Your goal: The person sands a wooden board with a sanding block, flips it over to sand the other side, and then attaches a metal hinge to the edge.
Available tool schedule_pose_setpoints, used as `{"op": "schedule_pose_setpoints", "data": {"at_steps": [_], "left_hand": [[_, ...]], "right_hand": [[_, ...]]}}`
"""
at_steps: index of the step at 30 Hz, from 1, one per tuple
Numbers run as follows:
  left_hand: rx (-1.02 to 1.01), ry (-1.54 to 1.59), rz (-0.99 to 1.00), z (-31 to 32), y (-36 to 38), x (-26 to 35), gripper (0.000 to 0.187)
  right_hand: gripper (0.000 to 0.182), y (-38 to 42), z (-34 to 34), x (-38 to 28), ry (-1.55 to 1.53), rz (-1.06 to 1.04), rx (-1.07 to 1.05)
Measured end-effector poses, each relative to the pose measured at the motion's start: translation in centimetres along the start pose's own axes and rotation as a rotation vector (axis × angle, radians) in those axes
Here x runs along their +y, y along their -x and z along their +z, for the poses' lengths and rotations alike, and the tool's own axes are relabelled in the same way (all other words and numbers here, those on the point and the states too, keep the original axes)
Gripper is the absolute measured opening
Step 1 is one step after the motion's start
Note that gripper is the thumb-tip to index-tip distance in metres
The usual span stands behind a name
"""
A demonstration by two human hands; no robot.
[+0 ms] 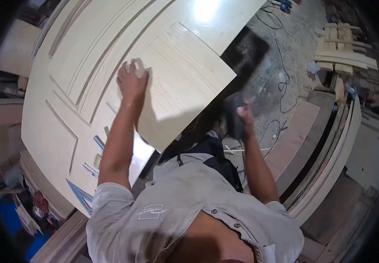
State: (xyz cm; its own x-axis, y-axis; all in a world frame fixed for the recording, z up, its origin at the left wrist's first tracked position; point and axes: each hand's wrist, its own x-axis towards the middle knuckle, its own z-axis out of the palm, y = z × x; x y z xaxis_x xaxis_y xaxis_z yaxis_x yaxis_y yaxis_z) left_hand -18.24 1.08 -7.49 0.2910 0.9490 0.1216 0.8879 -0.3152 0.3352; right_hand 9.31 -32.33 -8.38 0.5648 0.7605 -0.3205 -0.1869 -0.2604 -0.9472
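My left hand (131,83) presses down on a loose rectangular pale wood panel (185,83), fingers curled over a small pale pad (139,68) at its far-left edge. The panel lies tilted across a large pale panelled door (66,101) with routed grooves and overhangs the door's right edge towards me. My right hand (244,115) is lower down, off the door's right side and above the floor, gripping a dark, blurred tool (234,120); what kind of tool it is I cannot tell. My grey shirt fills the bottom of the view.
Blue-handled tools (97,142) and a blue triangular square (80,195) lie on the door's near end. Cables (282,81) trail over the dusty floor. Stacked timber (343,52) sits far right; long boards and frames (329,153) lean along the right side.
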Motion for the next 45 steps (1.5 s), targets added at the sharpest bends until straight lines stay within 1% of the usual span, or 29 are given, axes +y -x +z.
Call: {"op": "schedule_pose_setpoints", "data": {"at_steps": [1, 2, 3, 4, 6, 7, 8, 10, 11, 12, 13, 14, 15, 16, 17, 18, 19, 21, 23, 24, 25, 29, 34, 37, 38, 40, 42, 43, 45], "left_hand": [[-0.079, -0.016, -0.005, -0.2, -1.4, -2.3, 0.075], [-0.137, 0.018, 0.024, -0.2, -2.0, -4.0, 0.075], [-0.2, 0.047, 0.053, -0.4, -2.7, -5.0, 0.076], [-0.191, 0.045, 0.077, -0.9, -2.9, -4.9, 0.076], [-0.309, -0.018, 0.017, -1.7, -2.1, -4.3, 0.078], [-0.307, -0.022, 0.034, -1.7, -1.8, -4.2, 0.078], [-0.304, 0.036, -0.052, -1.5, -1.3, -4.1, 0.079], [-0.327, 0.198, -0.18, -0.9, -0.8, -4.1, 0.078], [-0.33, 0.196, -0.173, -1.2, -0.3, -3.3, 0.078], [-0.21, 0.125, -0.137, -1.7, 0.5, -2.0, 0.077], [-0.086, 0.058, -0.1, -2.0, 1.1, -0.7, 0.076], [-0.041, 0.109, 0.012, -1.8, 1.4, 0.1, 0.074], [0.075, 0.127, 0.228, -0.3, 1.5, 0.5, 0.07], [0.039, 0.122, 0.343, 0.2, 1.7, 1.7, 0.067], [0.007, 0.118, 0.458, 0.7, 1.9, 3.2, 0.065], [-0.046, 0.072, 0.46, 1.2, 2.7, 4.4, 0.061], [-0.098, 0.024, 0.464, 1.7, 3.3, 4.8, 0.058], [-0.144, -0.015, 0.473, 2.5, 4.0, 4.5, 0.056], [-0.225, -0.078, 0.455, 1.6, 3.7, 5.1, 0.055], [-0.218, -0.058, 0.465, 1.2, 3.9, 5.1, 0.055], [-0.228, -0.059, 0.457, 1.1, 3.8, 5.2, 0.055], [-0.282, -0.076, 0.431, 1.2, 3.4, 5.5, 0.055], [-0.299, -0.101, 0.427, 1.1, 3.4, 5.5, 0.055], [-0.296, -0.088, 0.416, 0.9, 4.4, 5.2, 0.055], [-0.308, -0.083, 0.408, 0.8, 4.4, 5.3, 0.055], [-0.293, -0.071, 0.402, 0.8, 3.8, 5.5, 0.055], [-0.29, -0.074, 0.409, 1.0, 3.4, 5.5, 0.055], [-0.299, -0.082, 0.411, 1.0, 3.6, 5.4, 0.055], [-0.292, -0.084, 0.413, 1.2, 3.6, 5.4, 0.055]], "right_hand": [[0.066, 0.7, 1.4, 2.3, -0.28, 0.059, -0.02], [0.066, 1.6, 4.0, 2.3, -0.294, 0.038, -0.005], [0.064, 2.5, 7.1, 1.7, -0.46, 0.12, 0.014], [0.063, 2.9, 9.0, 1.3, -0.626, 0.201, 0.027], [0.058, 1.5, 10.2, 0.8, -0.656, 0.161, 0.04], [0.053, 0.2, 10.8, 0.4, -0.674, 0.139, 0.045], [0.047, -0.8, 10.8, -1.2, -0.711, 0.156, 0.055], [0.053, -4.8, 8.4, -1.6, -0.669, 0.134, 0.063], [0.058, -6.3, 8.0, -3.7, -0.407, 0.125, 0.212], [0.064, -6.5, 7.8, -5.9, -0.143, 0.123, 0.356], [0.064, -6.2, 8.0, -6.9, -0.146, 0.125, 0.363], [0.069, -6.3, 8.4, -8.0, 0.211, -0.117, 0.437], [0.075, -6.3, 8.9, -8.6, 0.574, -0.354, 0.498], [0.075, -5.7, 10.3, -8.0, 0.762, -0.553, 0.503], [0.07, -4.3, 12.1, -7.9, 0.89, -0.471, 0.44], [0.062, -2.6, 13.7, -7.4, 1.024, -0.358, 0.335], [0.062, -1.3, 15.2, -5.6, 1.192, -0.27, 0.249], [0.062, 0.2, 16.4, -2.5, 1.3, -0.443, 0.349], [0.063, -2.8, 15.6, -2.7, 1.32, -0.505, 0.33], [0.063, -3.4, 15.5, -2.2, 1.322, -0.538, 0.31], [0.06, -4.8, 15.3, -4.3, 1.342, -0.476, 0.262], [0.052, -14.3, 14.4, -8.6, 1.33, -0.385, 0.273], [0.055, -21.8, 13.4, -10.9, 1.297, -0.368, 0.359], [0.056, -20.9, 13.3, -10.5, 1.263, -0.365, 0.377], [0.058, -18.5, 13.5, -10.5, 1.225, -0.313, 0.309], [0.06, -13.0, 14.9, -7.6, 1.347, -0.322, 0.349], [0.06, -7.9, 15.8, -6.9, 1.335, -0.278, 0.256], [0.06, -7.8, 15.5, -6.9, 1.34, -0.272, 0.251], [0.058, -8.9, 14.3, -7.2, 1.369, -0.366, 0.185]]}}
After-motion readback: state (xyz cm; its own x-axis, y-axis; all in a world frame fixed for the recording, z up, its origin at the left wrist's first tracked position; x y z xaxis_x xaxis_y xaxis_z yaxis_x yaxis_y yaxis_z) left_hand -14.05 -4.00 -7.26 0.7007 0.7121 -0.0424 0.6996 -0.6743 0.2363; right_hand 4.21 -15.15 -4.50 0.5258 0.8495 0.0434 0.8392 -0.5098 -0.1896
